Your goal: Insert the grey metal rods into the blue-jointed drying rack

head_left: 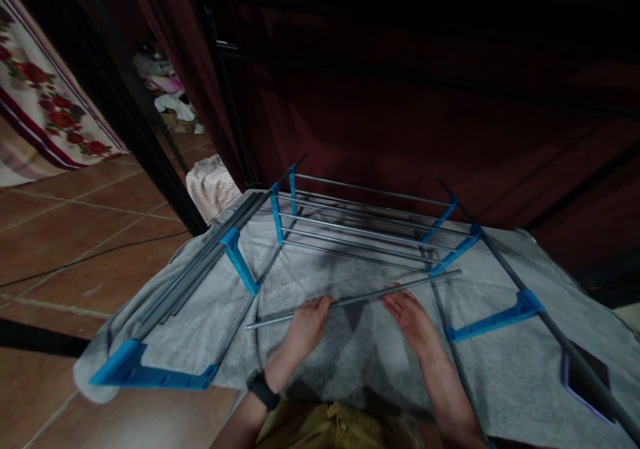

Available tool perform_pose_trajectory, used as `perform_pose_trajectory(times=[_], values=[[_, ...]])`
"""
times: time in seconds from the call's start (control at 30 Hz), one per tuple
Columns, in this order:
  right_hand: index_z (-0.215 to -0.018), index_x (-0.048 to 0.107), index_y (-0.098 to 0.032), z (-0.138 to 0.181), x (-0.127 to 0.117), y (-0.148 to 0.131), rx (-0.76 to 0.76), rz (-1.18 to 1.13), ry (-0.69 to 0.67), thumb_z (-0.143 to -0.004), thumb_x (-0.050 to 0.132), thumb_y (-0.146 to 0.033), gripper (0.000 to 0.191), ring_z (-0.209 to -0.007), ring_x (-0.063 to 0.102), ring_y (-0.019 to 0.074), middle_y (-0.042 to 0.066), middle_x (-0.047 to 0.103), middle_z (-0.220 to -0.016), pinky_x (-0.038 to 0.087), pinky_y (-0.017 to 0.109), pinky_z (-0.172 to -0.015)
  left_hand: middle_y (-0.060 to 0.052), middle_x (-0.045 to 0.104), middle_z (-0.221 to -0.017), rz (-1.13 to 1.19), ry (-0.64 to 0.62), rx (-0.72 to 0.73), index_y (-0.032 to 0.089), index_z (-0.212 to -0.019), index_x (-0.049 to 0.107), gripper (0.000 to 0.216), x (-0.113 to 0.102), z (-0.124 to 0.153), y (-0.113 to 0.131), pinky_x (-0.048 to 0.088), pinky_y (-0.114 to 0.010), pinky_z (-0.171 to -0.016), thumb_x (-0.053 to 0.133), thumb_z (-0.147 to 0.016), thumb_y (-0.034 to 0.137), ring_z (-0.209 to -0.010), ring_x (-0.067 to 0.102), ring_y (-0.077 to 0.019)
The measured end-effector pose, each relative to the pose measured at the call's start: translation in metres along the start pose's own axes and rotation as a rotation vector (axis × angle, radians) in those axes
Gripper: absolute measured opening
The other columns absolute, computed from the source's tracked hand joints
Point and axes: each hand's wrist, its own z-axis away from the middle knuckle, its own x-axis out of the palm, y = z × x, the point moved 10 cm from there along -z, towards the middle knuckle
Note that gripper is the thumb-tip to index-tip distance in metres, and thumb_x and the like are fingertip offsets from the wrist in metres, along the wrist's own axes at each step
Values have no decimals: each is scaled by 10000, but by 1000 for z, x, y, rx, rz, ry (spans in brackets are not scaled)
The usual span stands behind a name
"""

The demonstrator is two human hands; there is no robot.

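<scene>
A thin grey metal rod (363, 297) is held crosswise and slightly tilted, its right end higher, in front of a partly assembled rack. My left hand (311, 322), with a dark watch on its wrist, is closed around the rod left of its middle. My right hand (409, 314) holds the rod lightly near its fingertips, right of the middle. Beyond my hands, several parallel rods (360, 223) span between blue plastic brackets (277, 215) on the left and matching blue brackets (456, 252) on the right. The held rod's right end overlaps the nearer right bracket in view; contact is unclear.
Several loose rods (200, 262) lie along the left edge of the grey cloth (350, 355). Blue end brackets (150, 369) stick out at front left. A dark phone-like device (587, 379) lies at right. Dark posts (145, 129) and a maroon curtain (375, 115) stand around.
</scene>
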Motion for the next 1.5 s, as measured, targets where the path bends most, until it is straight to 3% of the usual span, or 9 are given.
perform_pose_trajectory(times=[0.17, 0.37, 0.5, 0.67, 0.9, 1.1, 1.37, 1.5], values=[[-951, 728, -217, -13, -30, 4, 2, -55, 65, -688, 830, -284, 289, -1002, 720, 191, 58, 772, -1042, 576, 347, -967, -89, 689, -1132, -119, -60, 26, 209, -1254, 560, 502, 14, 3, -7, 480, -377, -946, 368, -856, -32, -1074, 640, -229], [-799, 695, -203, -31, -83, 11, 13, -83, 212, -714, 823, -183, 155, -866, 737, 158, 22, 761, -888, 621, 293, -850, -82, 673, -1153, -141, -35, -8, 222, -1263, 570, 473, 5, 9, -25, 468, -394, -982, 369, -891, 11, -1070, 634, -221], [-789, 684, -198, -42, -102, 9, 12, -45, 256, -752, 785, -175, 110, -815, 744, 171, 35, 753, -835, 627, 322, -859, -67, 678, -1038, -122, 34, -106, 203, -1116, 618, 341, -11, 16, -49, 473, -397, -957, 386, -905, 69, -1011, 631, -230], [-779, 682, -206, -49, -116, 4, -12, -13, 282, -745, 734, -151, 83, -844, 753, 196, 62, 753, -857, 608, 373, -936, -71, 666, -996, -213, 92, -97, 204, -1036, 652, 339, -24, 19, -64, 463, -416, -935, 370, -917, 60, -943, 625, -233], [-682, 648, -303, -57, -143, 11, 12, 63, 390, -727, 664, -168, 144, -1015, 738, 278, 125, 726, -850, 541, 432, -1013, -91, 658, -1056, -400, 68, -29, 187, -1107, 638, 293, -15, 4, -51, 434, -407, -964, 417, -945, 84, -1009, 600, -238], [-702, 633, -318, -63, -148, 14, 40, 68, 393, -665, 658, -178, 146, -1298, 588, 267, 171, 714, -1089, 484, 461, -1066, -103, 657, -1019, -474, 61, -57, 175, -1075, 642, 260, -14, -13, -51, 429, -415, -958, 422, -960, 97, -1008, 592, -242], [-713, 590, -340, -58, -148, 17, 81, 88, 458, -631, 654, -196, 177, -1341, 544, 273, 172, 679, -1185, 501, 469, -1065, -110, 652, -1069, -453, 38, -67, 176, -1143, 613, 278, -13, -19, -55, 421, -406, -963, 409, -969, 103, -1024, 596, -236], [-728, 600, -352, -58, -145, 13, 50, 109, 409, -627, 681, -207, 195, -1343, 542, 272, 144, 683, -1216, 527, 468, -1035, -108, 657, -1051, -456, 36, -70, 162, -1150, 611, 288, -11, -16, -56, 418, -402, -970, 400, -967, 90, -1029, 604, -244]])
